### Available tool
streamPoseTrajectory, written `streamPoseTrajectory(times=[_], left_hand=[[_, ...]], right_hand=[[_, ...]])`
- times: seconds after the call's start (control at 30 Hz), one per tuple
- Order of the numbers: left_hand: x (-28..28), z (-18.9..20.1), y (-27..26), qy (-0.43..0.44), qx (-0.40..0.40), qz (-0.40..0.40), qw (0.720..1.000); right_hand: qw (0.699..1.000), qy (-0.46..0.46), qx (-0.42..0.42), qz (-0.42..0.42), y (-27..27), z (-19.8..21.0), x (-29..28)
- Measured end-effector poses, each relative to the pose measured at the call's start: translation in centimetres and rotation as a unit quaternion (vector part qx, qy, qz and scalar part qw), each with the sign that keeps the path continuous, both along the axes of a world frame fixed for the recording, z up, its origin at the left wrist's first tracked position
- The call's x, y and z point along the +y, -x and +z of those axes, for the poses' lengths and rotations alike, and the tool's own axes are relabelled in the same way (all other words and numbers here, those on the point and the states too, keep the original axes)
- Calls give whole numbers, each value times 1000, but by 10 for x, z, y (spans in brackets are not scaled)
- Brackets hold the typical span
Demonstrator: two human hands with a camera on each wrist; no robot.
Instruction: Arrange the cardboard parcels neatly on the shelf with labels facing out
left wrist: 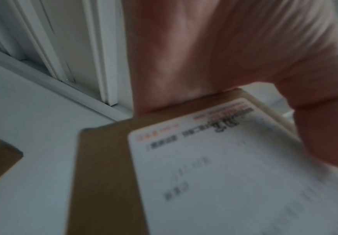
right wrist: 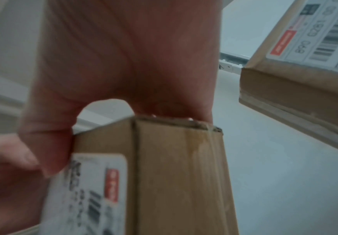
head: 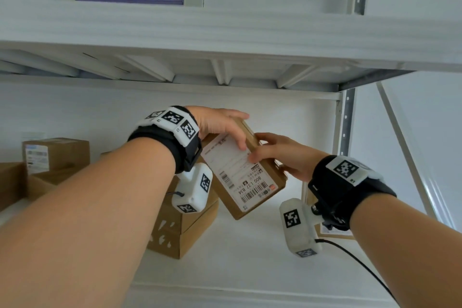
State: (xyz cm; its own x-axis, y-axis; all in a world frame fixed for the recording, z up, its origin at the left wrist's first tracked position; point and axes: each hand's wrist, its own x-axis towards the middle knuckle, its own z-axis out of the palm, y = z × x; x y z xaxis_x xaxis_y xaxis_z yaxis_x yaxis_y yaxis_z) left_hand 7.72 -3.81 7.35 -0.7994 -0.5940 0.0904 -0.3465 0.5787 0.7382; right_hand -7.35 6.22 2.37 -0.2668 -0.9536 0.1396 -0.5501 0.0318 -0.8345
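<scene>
I hold a flat cardboard parcel (head: 260, 190) tilted in the air above the white shelf board (head: 250, 257). Its white shipping label (head: 237, 172) with a barcode faces me. My left hand (head: 243, 130) grips the parcel's upper end, fingers over the top edge and thumb (left wrist: 329, 135) on the label (left wrist: 224, 174). My right hand (head: 257, 147) grips the right side edge, its thumb (right wrist: 47, 143) on the label face and the fingers behind the parcel (right wrist: 174, 174).
A stack of brown boxes (head: 185, 227) sits under my left wrist. More parcels (head: 57, 155) stand at the far left. Another labelled parcel (right wrist: 305, 63) lies at the right by the shelf upright (head: 346, 127). An upper shelf (head: 225, 52) hangs overhead.
</scene>
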Motion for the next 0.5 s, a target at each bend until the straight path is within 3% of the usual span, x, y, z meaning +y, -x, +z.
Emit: streamPoseTrajectory(times=[0.1, 0.2, 0.3, 0.4, 0.5], left_hand=[[0, -1, -4, 22, -1, 2, 1000], [-11, -3, -12, 29, 90, 52, 994], [-21, -5, -23, 11, 175, 68, 982], [-20, -7, -29, -49, 248, 71, 965], [-16, -10, -31, -90, 268, 61, 957]], right_hand=[[1000, 8, -19, 8, -2, -1, 3], [997, 69, -27, -32, 6, 1, 2], [983, 136, -102, -68, 12, 5, 1], [975, 137, -169, -38, 13, 5, 0], [973, 109, -202, 0, 10, 3, -2]])
